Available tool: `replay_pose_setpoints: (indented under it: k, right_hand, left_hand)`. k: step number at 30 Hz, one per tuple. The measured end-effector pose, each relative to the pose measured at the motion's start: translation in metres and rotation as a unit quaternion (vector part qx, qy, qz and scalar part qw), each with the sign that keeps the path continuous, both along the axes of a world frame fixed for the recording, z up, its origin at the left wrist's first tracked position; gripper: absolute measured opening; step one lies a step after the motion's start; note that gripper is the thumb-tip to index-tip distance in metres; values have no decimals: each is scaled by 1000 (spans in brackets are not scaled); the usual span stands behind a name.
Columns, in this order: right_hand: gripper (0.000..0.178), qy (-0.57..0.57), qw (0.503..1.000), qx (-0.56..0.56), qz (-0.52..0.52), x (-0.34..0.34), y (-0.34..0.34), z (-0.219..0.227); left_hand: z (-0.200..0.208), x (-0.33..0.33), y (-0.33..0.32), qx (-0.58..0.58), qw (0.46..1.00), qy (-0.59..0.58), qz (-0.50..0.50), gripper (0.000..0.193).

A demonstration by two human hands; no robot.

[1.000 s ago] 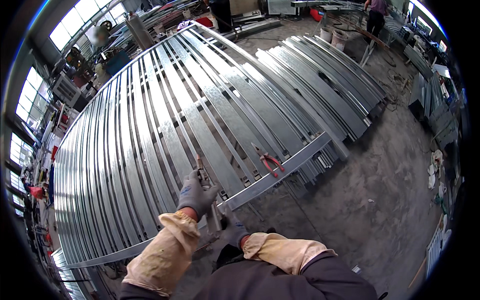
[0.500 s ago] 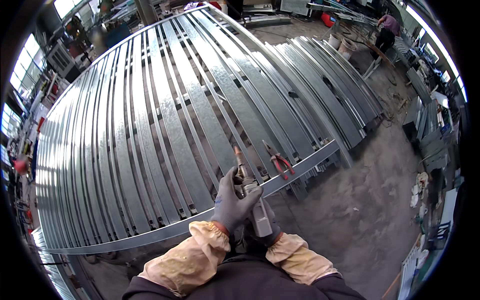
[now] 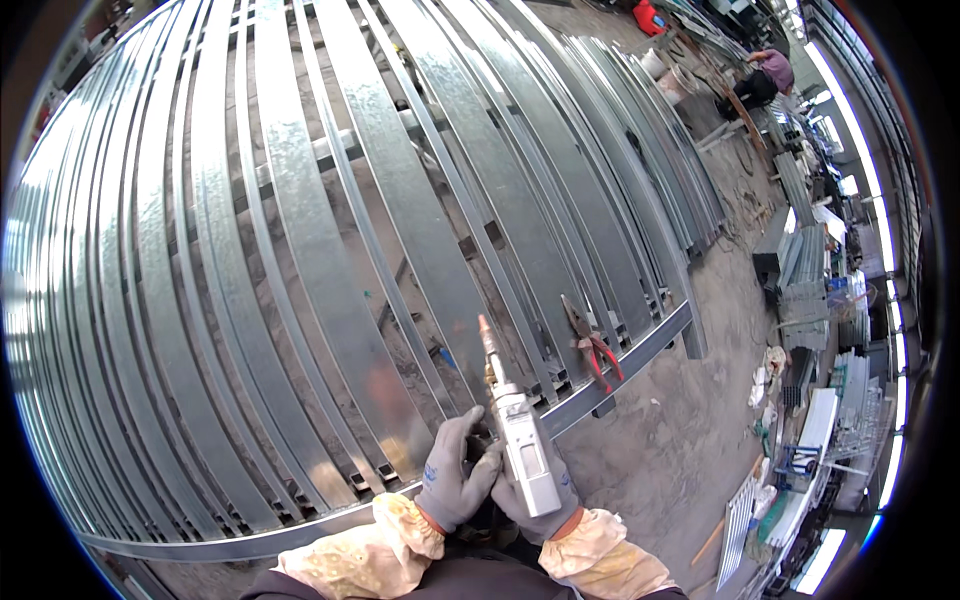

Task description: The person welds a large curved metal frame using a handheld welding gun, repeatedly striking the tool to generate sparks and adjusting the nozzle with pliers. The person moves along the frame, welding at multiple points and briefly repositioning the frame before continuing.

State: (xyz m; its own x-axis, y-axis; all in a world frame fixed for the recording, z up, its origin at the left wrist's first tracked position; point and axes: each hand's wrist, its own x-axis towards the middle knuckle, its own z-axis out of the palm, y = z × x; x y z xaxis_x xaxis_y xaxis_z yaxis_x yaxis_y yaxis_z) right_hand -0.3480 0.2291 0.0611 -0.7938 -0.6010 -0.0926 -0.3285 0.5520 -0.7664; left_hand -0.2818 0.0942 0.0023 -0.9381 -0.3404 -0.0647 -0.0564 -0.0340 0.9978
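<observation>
My right hand (image 3: 558,492), in a grey work glove, is wrapped round a light grey welding torch (image 3: 523,445) from below and from the right. Its narrow copper-coloured tip points up and away, over the metal slats. Close to the torch's left side is my gloved left hand (image 3: 456,478), its thumb and fingers bent and apart, with a dark gap between them. I see nothing held there. Ahead and to the right, pliers (image 3: 596,358) with red handles lie across the slats by the near rail of the metal frame (image 3: 574,411).
Long galvanized slats (image 3: 410,205) with gaps between them fill the left and middle. Further right lies a stack of metal strips (image 3: 640,150). Beyond it a person (image 3: 764,78) in a purple top bends over. Metal profiles and scrap (image 3: 815,300) line the right side.
My left hand has come off the torch's front and lies beside it, thumb and fingers apart. The torch now shows more fully in my right hand. The view has tilted and shifted rightward.
</observation>
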Motion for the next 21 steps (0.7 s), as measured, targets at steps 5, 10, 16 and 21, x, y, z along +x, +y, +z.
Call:
replay_pose_setpoints:
  k: [5, 10, 16, 21]
  right_hand:
    - [78, -17, 998, 5, -53, 18, -2, -18]
    - [45, -25, 973, -77, -216, 34, 31, -1]
    - [46, -75, 885, -150, -435, 63, 107, 5]
    - [35, -66, 862, -79, -497, 88, 169, -56]
  left_hand:
    - [-22, 16, -4, 6, 1000, -14, -24, 64]
    - [-26, 23, -3, -96, 991, 35, -85, 65]
    - [-23, 16, 12, -216, 963, 83, -139, 63]
    - [-1, -9, 47, -273, 919, 127, -255, 57]
